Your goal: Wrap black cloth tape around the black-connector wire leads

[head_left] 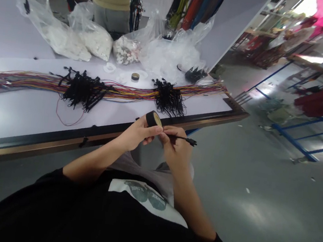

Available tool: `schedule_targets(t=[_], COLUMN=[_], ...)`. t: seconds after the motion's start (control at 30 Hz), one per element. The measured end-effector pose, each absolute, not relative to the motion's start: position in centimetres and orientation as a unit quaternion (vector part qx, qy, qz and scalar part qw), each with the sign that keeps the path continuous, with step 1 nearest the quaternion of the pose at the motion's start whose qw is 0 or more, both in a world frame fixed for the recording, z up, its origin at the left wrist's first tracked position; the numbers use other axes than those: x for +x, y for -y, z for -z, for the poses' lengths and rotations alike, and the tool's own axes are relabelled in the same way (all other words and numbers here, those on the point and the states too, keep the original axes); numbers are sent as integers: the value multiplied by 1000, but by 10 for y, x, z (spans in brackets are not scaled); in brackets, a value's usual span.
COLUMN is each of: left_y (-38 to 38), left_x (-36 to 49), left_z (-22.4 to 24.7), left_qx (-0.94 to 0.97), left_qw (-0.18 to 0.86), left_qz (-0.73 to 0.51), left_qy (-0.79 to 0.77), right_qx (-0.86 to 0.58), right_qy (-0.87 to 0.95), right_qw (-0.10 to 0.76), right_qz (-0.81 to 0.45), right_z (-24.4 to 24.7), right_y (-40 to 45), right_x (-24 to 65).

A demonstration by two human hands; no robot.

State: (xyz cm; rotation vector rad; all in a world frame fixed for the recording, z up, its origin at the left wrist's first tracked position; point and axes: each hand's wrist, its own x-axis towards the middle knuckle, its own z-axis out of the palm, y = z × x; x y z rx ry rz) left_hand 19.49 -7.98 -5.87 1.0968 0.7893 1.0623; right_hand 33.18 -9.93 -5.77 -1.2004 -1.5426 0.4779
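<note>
My left hand [140,133] is closed round a roll of black tape [151,119] with a tan core. Close beside it, almost touching, my right hand [177,148] pinches a short black cable [181,138] whose dark connector end points to the right. Where the fingertips meet, the other end of the cable is hidden. Both hands are held above my lap, just off the table's front edge. Behind them on the table lies a bundle of black-wrapped cable ends [170,96].
Long coloured wires [129,92] run along the white table [32,115], with another black cable bundle [84,90] on the left. A second tape roll [135,77] lies behind them. Clear bags of white parts [100,43] stand at the back. A blue metal frame [294,143] is at right.
</note>
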Motion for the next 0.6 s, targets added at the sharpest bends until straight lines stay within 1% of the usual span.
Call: schedule_targets(t=[0.07, 0.17, 0.23, 0.3, 0.33, 0.4, 0.43, 0.53, 0.6], left_y=[80, 82, 82, 79, 77, 74, 73, 73, 76], left_x=[192, 182, 172, 166, 165, 168, 172, 183, 188], left_z=[59, 59, 58, 56, 56, 57, 58, 62, 65], left_qx=[509, 618, 718, 765, 760, 724, 706, 699, 695], left_qw=[650, 547, 485, 468, 469, 466, 457, 410, 378], left_qz=[-458, -462, -402, -344, -342, -381, -404, -441, -465], left_qy=[-330, -324, -297, -279, -291, -338, -360, -385, -398], right_qx=[-512, -511, -517, -528, -528, -519, -512, -490, -490], right_qy=[602, 522, 518, 555, 578, 609, 614, 600, 603], right_qw=[562, 602, 592, 564, 552, 541, 540, 539, 528], right_qz=[-242, -321, -338, -309, -287, -258, -263, -331, -344], right_z=[63, 68, 66, 61, 58, 55, 55, 60, 62], right_y=[97, 92, 90, 91, 92, 95, 96, 96, 95], right_x=[331, 335, 340, 344, 345, 345, 344, 339, 336])
